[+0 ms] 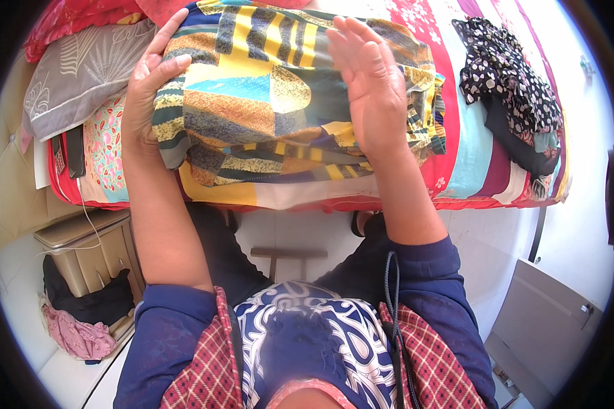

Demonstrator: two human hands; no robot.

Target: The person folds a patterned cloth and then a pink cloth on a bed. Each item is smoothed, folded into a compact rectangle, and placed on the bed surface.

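Observation:
A multicoloured patterned cloth garment [240,117], in yellow, orange, grey and blue patches, lies folded on the bed before me. Along its left edge rests my left hand [151,84], with thumb and fingers apart around the fold; the thumb lies on top of the fabric. My right hand [371,87] is over the right part of the cloth, fingers extended and the hand tipped on its side. Whether it presses on the fabric or hovers just above is hard to tell. Loose fabric layers show at the garment's right end and front edge.
The bed has a striped, floral bedspread [470,153]. A black-and-white spotted garment [506,71] lies at right. On the left are a grey pillow [92,76], a smartphone [75,151] with a white cable, and a remote control [58,153]. A bedside cabinet [87,250] stands below.

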